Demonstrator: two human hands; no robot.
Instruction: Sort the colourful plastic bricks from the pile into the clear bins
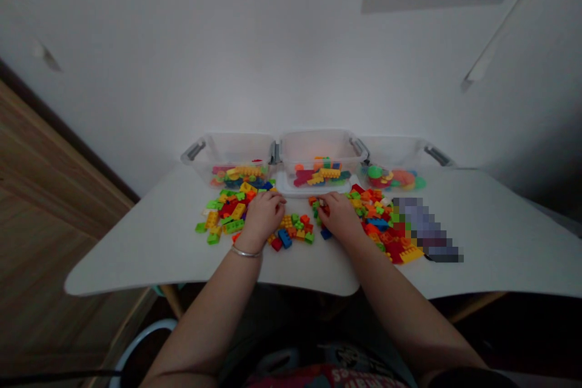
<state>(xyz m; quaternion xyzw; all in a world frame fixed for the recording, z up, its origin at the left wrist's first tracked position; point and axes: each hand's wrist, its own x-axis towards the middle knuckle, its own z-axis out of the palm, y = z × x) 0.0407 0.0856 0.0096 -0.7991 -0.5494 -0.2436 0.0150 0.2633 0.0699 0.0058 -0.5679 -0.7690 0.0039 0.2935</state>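
Loose plastic building bricks (297,227) in red, yellow, green, blue and orange lie scattered over a white table (136,254). My left hand (262,216), with a thin bracelet at the wrist, rests on the bricks left of centre, its fingers curled down. My right hand (339,215) lies on the bricks right of centre, its fingers pinched around a small red brick (324,210). What the left fingers hold, if anything, is hidden.
Three clear plastic bins stand along the wall: the left bin (227,154), the middle bin (318,148) and the right bin (400,154), each with coloured pieces inside. A blurred patch (427,230) covers part of the right brick pile. A wooden panel (45,194) stands at left.
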